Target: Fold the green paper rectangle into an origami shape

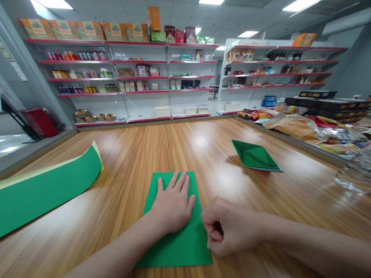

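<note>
A green sheet of paper lies flat on the wooden table in front of me, and its right edge looks like a straight fold. My left hand rests palm down on it with the fingers spread, holding nothing. Curled into a fist, my right hand sits at the sheet's right edge, knuckles and thumb side down against or just beside it. No object shows inside the fist. Further right stands a folded green paper piece with creased facets and a pointed tip.
On the left lies a long stack of green and yellow paper, curling up at its far end. A clear plastic container is at the right. Beyond the table's raised edge are snack packets and black boxes. Stocked shelves line the back.
</note>
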Demonstrator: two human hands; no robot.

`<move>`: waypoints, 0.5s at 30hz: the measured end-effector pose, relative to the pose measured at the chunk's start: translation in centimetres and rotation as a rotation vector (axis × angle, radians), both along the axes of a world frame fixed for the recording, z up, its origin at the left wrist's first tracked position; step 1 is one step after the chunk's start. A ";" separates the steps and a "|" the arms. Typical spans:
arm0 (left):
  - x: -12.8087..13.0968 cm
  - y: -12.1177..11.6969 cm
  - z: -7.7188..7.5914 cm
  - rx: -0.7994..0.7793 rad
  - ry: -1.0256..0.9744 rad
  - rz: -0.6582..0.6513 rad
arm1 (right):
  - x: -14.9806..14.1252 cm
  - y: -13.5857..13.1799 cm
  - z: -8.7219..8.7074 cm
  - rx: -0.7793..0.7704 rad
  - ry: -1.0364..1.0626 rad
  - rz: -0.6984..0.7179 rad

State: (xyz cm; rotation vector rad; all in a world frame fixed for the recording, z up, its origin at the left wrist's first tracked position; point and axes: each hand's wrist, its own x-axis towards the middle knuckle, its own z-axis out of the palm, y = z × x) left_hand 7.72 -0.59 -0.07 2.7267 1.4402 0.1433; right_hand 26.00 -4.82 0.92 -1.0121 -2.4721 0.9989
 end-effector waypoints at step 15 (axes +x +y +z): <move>0.0 0.0 -0.1 0.005 0.000 -0.002 | -0.8 0.3 -0.5 -0.029 0.143 -0.167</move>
